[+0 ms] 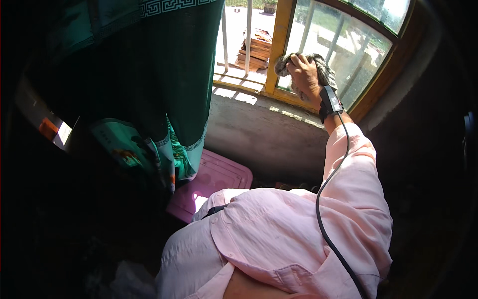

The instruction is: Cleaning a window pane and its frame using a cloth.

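My right hand (pixel 304 75) presses a crumpled grey patterned cloth (pixel 324 72) against the lower left part of a window pane (pixel 348 45). Its fingers are bent over the cloth, next to the yellow wooden frame (pixel 277 55). Some of the cloth bunches out to both sides of the hand and hangs below it. A black device (pixel 329 101) is strapped round my right wrist, and a black cable (pixel 321 214) runs from it down along the pink sleeve. My left hand is outside the picture.
Left of the pane, the window opening has white bars (pixel 248 37), with stacked reddish boards (pixel 256 54) outside. A dark green curtain (pixel 174 65) hangs at the left. Below it lies a pink plastic lid (pixel 226 172). A rough sill (pixel 294 113) runs under the window.
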`<state>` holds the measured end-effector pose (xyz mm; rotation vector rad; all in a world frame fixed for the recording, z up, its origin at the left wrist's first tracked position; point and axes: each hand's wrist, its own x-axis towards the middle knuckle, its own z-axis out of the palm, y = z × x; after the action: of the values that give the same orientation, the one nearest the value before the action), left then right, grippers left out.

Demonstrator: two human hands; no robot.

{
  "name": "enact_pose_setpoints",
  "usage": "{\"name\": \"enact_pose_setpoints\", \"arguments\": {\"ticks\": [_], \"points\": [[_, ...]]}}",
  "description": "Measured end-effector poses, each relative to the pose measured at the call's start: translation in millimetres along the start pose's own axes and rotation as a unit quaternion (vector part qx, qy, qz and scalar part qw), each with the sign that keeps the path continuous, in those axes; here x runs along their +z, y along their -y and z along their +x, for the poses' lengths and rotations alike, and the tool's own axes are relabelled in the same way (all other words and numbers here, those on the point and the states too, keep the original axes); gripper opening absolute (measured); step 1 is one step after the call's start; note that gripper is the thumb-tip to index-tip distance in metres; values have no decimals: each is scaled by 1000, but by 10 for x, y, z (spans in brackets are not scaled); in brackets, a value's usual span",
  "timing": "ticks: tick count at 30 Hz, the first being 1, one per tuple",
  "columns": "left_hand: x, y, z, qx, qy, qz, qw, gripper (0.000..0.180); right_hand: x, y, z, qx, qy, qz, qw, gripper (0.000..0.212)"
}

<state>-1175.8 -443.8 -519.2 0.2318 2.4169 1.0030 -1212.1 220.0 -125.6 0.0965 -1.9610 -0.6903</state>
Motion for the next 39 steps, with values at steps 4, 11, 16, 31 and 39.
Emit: {"name": "enact_pose_setpoints", "arguments": {"ticks": [4,11,16,31,39], "points": [[-16,23,-90,-10,4,8,1000,42,-445,-727,826,144,-190,-94,967,32],[-52,135,-179,-39,11,13,999,41,-15,-222,423,79,-145,2,986,30],[-94,141,-151,-41,8,7,999,40,559,431,-930,37,62,155,985,32],[-749,-1462,41,240,-44,209,947,37,230,249,-81,129,-40,8,991,31],[-1318,-4335,-586,617,-237,411,629,31,98,383,-823,91,162,75,980,25]]}}
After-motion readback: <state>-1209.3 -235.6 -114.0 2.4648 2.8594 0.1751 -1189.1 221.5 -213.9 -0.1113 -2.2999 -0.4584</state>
